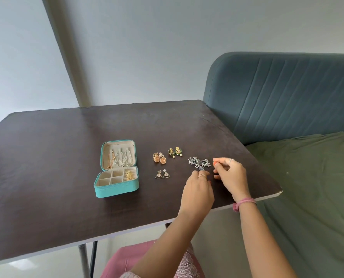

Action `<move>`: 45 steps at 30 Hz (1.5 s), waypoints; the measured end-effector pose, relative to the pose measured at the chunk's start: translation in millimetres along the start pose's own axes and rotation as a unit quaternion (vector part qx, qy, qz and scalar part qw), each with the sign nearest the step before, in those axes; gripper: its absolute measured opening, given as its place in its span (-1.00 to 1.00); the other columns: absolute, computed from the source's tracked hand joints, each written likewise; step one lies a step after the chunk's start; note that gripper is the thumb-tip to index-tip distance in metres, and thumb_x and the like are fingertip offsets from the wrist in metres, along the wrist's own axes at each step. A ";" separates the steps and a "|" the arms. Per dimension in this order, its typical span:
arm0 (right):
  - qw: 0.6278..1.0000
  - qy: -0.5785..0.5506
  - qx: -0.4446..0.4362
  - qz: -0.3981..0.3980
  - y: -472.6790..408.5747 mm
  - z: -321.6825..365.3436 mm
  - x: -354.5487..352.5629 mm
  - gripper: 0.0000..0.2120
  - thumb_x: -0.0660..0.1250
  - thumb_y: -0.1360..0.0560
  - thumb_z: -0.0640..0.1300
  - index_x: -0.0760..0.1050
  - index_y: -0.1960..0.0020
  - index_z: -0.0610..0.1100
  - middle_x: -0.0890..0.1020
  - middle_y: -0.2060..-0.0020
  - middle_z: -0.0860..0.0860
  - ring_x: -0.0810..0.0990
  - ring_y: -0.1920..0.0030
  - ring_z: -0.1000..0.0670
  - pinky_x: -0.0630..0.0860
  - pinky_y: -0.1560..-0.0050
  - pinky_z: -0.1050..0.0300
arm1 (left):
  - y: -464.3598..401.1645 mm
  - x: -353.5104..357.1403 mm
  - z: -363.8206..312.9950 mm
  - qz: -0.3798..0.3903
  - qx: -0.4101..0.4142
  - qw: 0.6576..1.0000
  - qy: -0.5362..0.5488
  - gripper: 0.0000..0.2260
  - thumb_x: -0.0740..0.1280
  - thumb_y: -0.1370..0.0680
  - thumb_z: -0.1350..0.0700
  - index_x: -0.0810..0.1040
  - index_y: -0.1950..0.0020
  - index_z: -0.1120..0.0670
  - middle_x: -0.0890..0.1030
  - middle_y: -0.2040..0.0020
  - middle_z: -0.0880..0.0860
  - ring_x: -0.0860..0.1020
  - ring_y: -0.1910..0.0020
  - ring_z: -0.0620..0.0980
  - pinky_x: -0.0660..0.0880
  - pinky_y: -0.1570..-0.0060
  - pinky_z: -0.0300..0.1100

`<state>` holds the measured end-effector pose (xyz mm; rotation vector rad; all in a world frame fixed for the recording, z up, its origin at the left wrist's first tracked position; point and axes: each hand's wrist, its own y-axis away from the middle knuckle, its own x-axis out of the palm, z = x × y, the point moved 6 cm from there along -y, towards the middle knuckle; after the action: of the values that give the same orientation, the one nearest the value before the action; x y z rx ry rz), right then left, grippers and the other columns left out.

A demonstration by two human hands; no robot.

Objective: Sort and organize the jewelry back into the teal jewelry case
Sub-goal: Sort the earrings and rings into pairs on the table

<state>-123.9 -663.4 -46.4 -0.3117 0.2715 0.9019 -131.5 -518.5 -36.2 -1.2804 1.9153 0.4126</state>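
Observation:
The teal jewelry case (115,190) lies open on the dark table (46,157), chains hanging in its lid and gold pieces (129,175) in one right compartment. To its right lie gold round earrings (159,157), green-gold earrings (175,152) and triangular earrings (162,174). A heap of silver jewelry (199,163) sits further right. My left hand (198,189) reaches the heap's near edge with curled fingers. My right hand (230,174) hovers at the heap's right side, fingers curled and thumb to fingertips; whether either hand pinches a piece is hidden.
The table's right edge (267,195) is close to my right wrist. A blue-grey sofa (287,93) with a green cover (307,187) stands beyond that edge. A pink seat (127,261) is under the table's near edge.

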 end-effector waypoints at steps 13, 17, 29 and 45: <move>0.982 0.123 -0.121 0.073 -0.4 15.2 15.4 -0.91 0.43 -0.46 -0.03 0.66 0.04 0.05 0.61 0.14 0.11 0.59 0.19 0.11 0.57 0.21 0.14 | -28.5 -13.0 31.4 -0.060 -0.088 0.985 0.133 -0.89 0.27 -0.51 0.18 0.51 0.03 0.20 0.64 0.00 0.10 0.59 0.02 -0.01 0.48 -0.05 -0.06; 0.973 0.185 -0.108 0.082 -1.8 19.3 18.8 -0.90 0.40 -0.48 0.00 0.66 0.04 0.04 0.59 0.16 0.11 0.56 0.21 0.11 0.52 0.21 0.14 | -28.7 -12.7 31.2 -0.066 -0.074 0.988 0.116 -0.92 0.27 -0.52 0.17 0.50 0.02 0.14 0.58 -0.07 0.02 0.54 -0.04 -0.02 0.43 -0.04 -0.13; 0.953 -0.109 0.144 0.243 6.4 24.4 24.1 -0.89 0.42 -0.47 -0.15 0.65 0.12 -0.20 0.43 0.40 0.02 0.31 0.45 0.13 0.18 0.52 0.29 | -23.6 -23.1 17.4 -0.062 0.014 0.979 0.191 -0.66 0.34 -0.55 0.14 0.49 -0.32 -0.03 0.53 0.02 -0.03 0.57 0.25 -0.03 0.44 0.15 -0.37; 0.964 -0.253 0.081 0.031 15.3 8.5 -0.1 -0.88 0.39 -0.49 -0.13 0.68 0.07 -0.14 0.46 0.31 0.01 0.33 0.39 0.13 0.31 0.36 0.25 | -22.2 -22.9 38.2 -0.109 -0.085 0.928 0.347 -0.80 0.38 -0.54 0.06 0.60 -0.15 0.01 0.59 0.35 -0.07 0.51 0.43 -0.26 0.47 0.37 -0.31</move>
<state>-135.3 -651.4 -40.8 0.0856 -0.1190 0.9826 -91.4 -489.4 -40.3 -1.9171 2.2971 -0.0075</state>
